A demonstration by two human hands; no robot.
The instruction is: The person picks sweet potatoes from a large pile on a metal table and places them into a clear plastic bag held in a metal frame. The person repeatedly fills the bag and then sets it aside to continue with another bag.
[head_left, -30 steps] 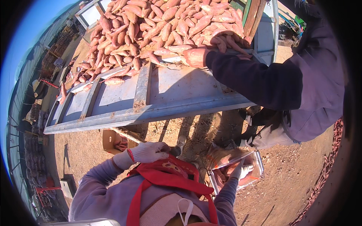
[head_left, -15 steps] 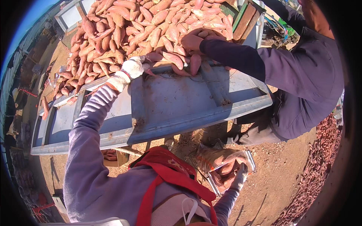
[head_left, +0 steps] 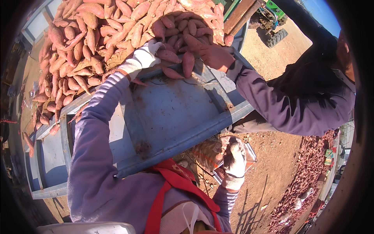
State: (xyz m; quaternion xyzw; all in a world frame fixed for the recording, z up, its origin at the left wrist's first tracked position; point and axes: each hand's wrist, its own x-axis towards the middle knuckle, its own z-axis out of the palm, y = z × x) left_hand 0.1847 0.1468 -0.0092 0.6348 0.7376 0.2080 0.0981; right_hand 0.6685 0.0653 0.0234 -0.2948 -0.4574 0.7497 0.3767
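My left hand (head_left: 145, 59), in a white glove, reaches over the panel to the near edge of a heap of sweet potatoes (head_left: 120, 27). Its fingers stretch forward, thumb apart, against one reddish sweet potato (head_left: 168, 56); I see none lifted. My right hand (head_left: 235, 163), also gloved in white, is low on the right, at the mouth of a clear plastic bag (head_left: 210, 154) with sweet potatoes in it. Shadow and the glove hide its fingertips. A co-worker's hand (head_left: 216, 57) touches the heap to the right of my left hand.
A blue-grey framed metal panel (head_left: 171, 113) stretches between me and the heap. The co-worker's sleeve (head_left: 280, 103) comes in over its right end. Many more sweet potatoes (head_left: 296, 183) lie on the ground at the right. A wheeled machine (head_left: 274, 37) stands at the back.
My left hand has moved right along the heap's edge. My right hand has drawn up from inside the bag to its mouth. The co-worker's arm has shifted, and the whole view has turned.
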